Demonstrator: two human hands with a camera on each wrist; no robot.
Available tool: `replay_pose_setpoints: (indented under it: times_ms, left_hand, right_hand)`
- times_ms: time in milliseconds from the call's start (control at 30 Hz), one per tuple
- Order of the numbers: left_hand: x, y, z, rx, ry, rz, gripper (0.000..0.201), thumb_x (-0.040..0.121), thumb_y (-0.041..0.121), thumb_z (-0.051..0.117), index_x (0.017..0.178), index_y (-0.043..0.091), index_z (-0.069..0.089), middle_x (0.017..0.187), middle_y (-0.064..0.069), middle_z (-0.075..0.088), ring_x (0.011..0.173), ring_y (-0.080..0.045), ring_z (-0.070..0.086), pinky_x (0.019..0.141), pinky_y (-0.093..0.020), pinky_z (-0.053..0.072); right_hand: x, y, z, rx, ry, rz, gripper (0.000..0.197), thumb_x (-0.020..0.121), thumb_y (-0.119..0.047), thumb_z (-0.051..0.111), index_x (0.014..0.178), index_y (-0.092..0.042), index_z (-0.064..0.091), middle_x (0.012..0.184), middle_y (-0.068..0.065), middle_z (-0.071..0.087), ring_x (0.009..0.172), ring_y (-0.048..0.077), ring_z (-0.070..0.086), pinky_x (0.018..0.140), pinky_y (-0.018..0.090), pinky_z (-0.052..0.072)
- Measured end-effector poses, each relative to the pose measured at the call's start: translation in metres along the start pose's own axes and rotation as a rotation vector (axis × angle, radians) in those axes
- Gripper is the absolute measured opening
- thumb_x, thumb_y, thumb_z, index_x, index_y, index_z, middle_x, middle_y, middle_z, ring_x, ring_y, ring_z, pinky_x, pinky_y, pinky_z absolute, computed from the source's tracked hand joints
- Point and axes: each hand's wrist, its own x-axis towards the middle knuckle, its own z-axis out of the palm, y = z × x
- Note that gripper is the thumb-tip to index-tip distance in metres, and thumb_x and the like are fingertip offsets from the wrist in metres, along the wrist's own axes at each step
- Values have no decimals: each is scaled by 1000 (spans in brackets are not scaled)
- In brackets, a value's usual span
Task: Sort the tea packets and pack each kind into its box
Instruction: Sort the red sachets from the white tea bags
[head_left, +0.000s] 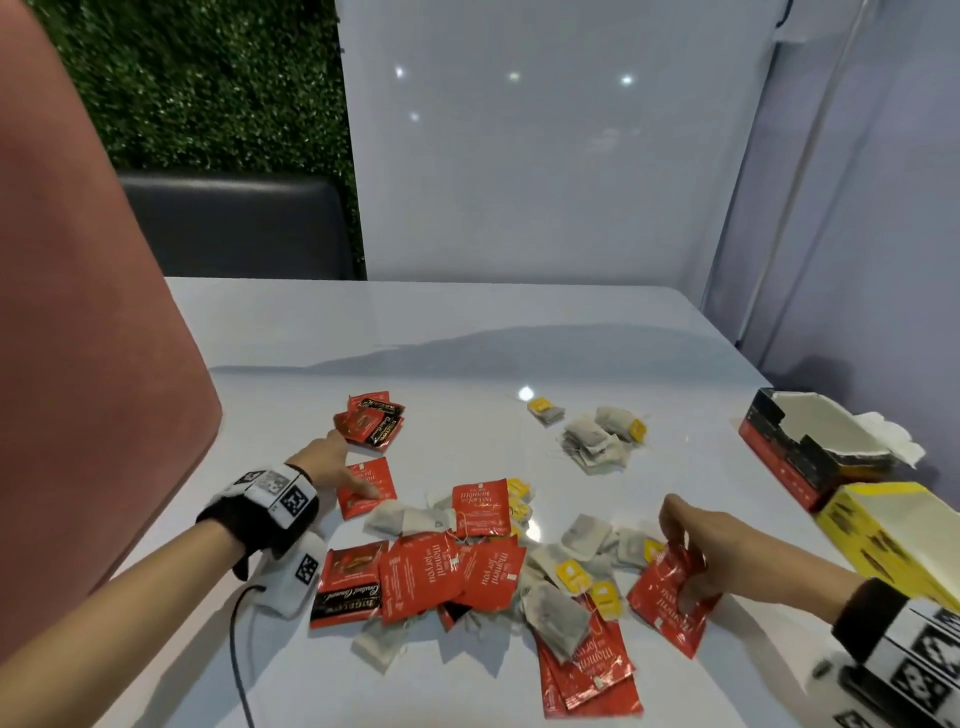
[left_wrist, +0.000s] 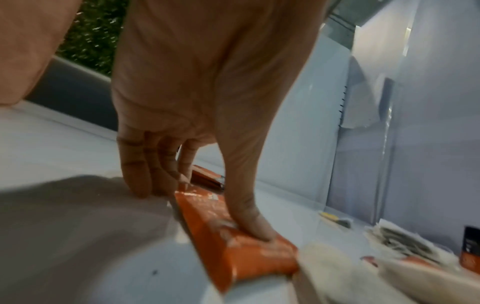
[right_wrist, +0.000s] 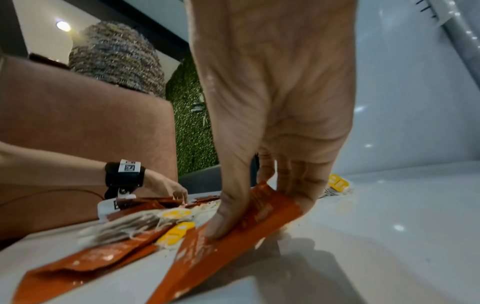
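Pinching red packet w/ right hand; red box lies right, nearer that hand. Left hand flat, fingers pressing another red packet on table.

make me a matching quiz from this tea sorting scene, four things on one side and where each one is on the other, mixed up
Things
1. small pile of red foil tea packets
2. red foil packet gripped by the right hand
3. open red and black cardboard box
4. open yellow cardboard box

Places
A. right edge of the white table, nearest the person
B. far left, just beyond the left hand
C. right edge of the table, behind the other box
D. near right of the mixed heap, one edge lifted off the table

Pairs: 1-B, 2-D, 3-C, 4-A
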Motion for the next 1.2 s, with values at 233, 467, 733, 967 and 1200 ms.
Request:
replay_pose_setpoints:
  times_ms: [233,467,733,967,1200]
  left_hand:
    - [-24,-3,-42,-253,1,106,21,75,24,75,92,14,66,89,-3,68,83,-17,57,64,-23,41]
    - [-77,-13,-24,90,-392,286,49,70,35,78,111,13,63,116,3,61,105,-14,58,94,-30,44]
    - [-80,-11,2,227,-359,355,29,70,35,78,85,19,59,90,11,58,81,-5,54,72,-21,43]
    - [-91,-29,-45,-32,-338,383,23,68,30,80,70,22,59,66,15,63,63,-1,53,64,-19,39]
    - [-60,-27,-98,-498,-110,302,30,69,21,79,90,7,63,89,-10,71,81,-18,70,70,-21,56]
  right_hand:
    - [-12,1,-19,44,6,10,39,76,-20,75,99,-37,48,88,-17,63,76,-12,59,61,10,47]
    - [13,-22,-47,152,83,-83,27,80,-16,72,89,-29,50,84,-10,60,73,3,59,61,18,49]
    - [122,-114,-39,168,-33,-148,30,77,-24,75,96,-14,54,95,4,57,84,16,54,63,22,44]
    - [149,-153,-10,-204,-148,-191,39,79,-22,72,111,-5,59,112,10,60,88,17,45,71,25,35]
    - [143,-147,-4,-130,-74,-261,28,77,-11,69,104,-5,61,95,6,62,82,16,49,64,23,39]
